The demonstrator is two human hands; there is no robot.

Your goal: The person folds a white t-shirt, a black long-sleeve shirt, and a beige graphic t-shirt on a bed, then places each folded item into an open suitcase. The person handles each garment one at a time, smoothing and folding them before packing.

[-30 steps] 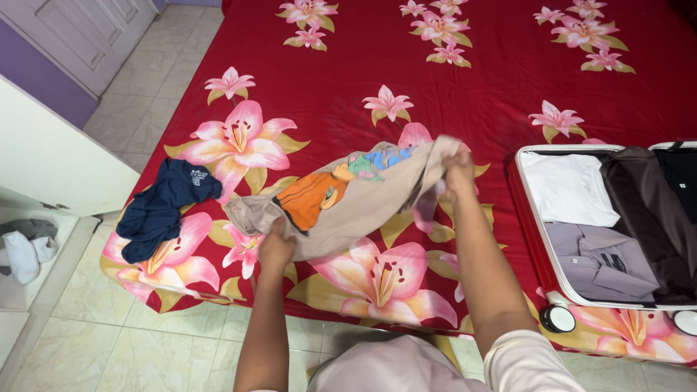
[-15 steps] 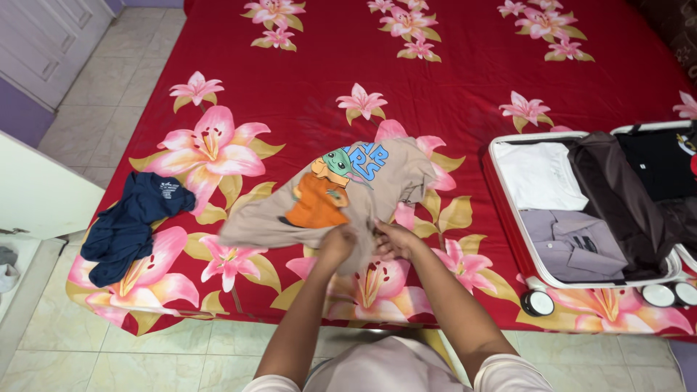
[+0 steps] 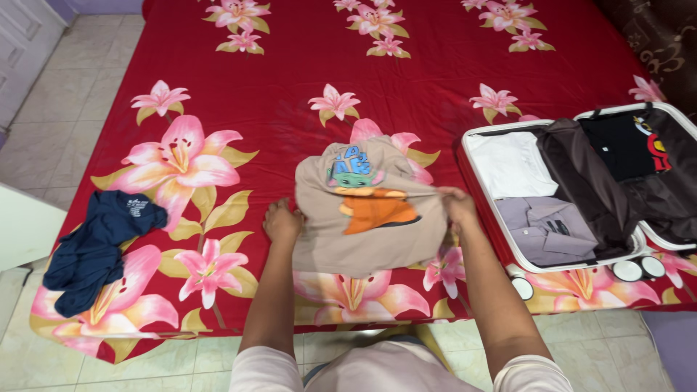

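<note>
A beige T-shirt (image 3: 363, 232) with a green and orange cartoon print is stretched between my two hands above the near side of the bed. My left hand (image 3: 282, 221) grips its left edge. My right hand (image 3: 459, 205) grips its right edge. The print faces up and the lower part of the shirt hangs toward me. Both my forearms reach out from the bottom of the head view.
The bed carries a red sheet (image 3: 290, 87) with pink lily flowers. A crumpled navy garment (image 3: 98, 247) lies at the bed's left corner. An open red-and-white suitcase (image 3: 485, 218) at the right holds folded white, grey and dark clothes. Tiled floor (image 3: 65, 87) lies left.
My hands moved from close together at the shirt's lower middle out to its two sides, spreading it flat. The view has drifted to the right.
</note>
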